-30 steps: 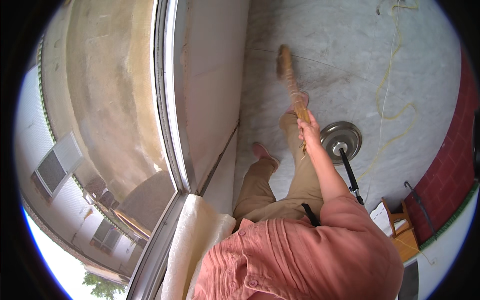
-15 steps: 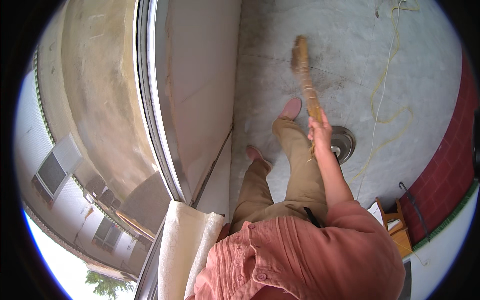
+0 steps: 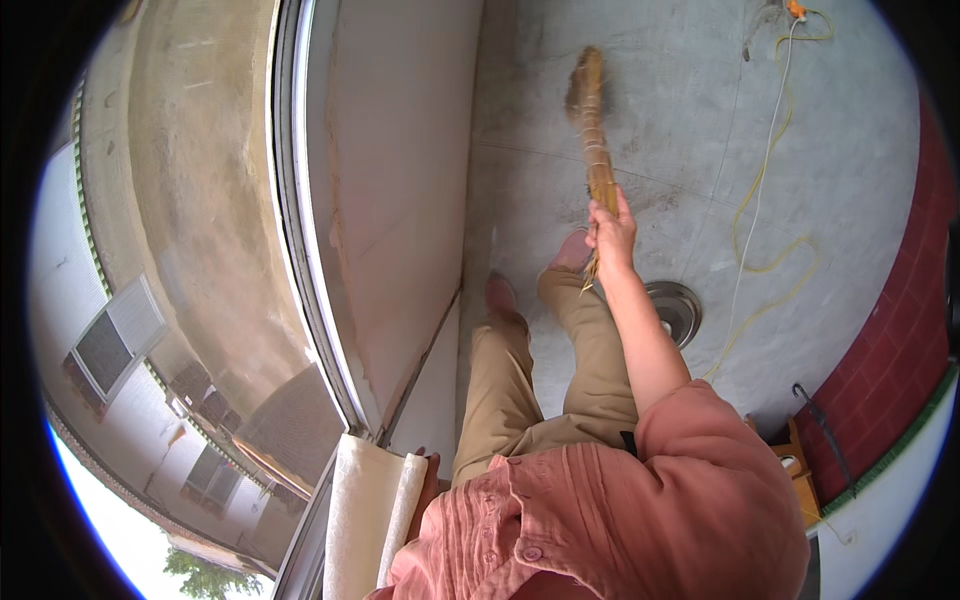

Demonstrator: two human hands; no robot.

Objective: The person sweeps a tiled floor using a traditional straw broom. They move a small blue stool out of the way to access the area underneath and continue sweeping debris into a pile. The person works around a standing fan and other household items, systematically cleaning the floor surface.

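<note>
My right hand (image 3: 612, 232) is wrapped round the handle of a short straw broom (image 3: 594, 140). Its bristle head is smeared by motion over the grey floor (image 3: 680, 130), and loose straw ends stick out below my fist. Of my left hand (image 3: 430, 470), only a small part shows at my left side, beside a cream patterned cloth (image 3: 365, 500). The rest is covered by that cloth and my sleeve, so I cannot see whether its fingers hold anything.
A round metal dish-like thing (image 3: 683, 315) lies right of my legs. A yellow and white cord (image 3: 770, 150) winds along the floor on the right. Dark red tiles (image 3: 880, 330) line the right wall; a wooden stool-like piece (image 3: 800, 470) stands there. A window frame (image 3: 300, 170) rises on my left.
My right hand and the broom have moved forward and slightly left. My feet sit differently in view, and a little more of my left hand shows beside the cloth.
</note>
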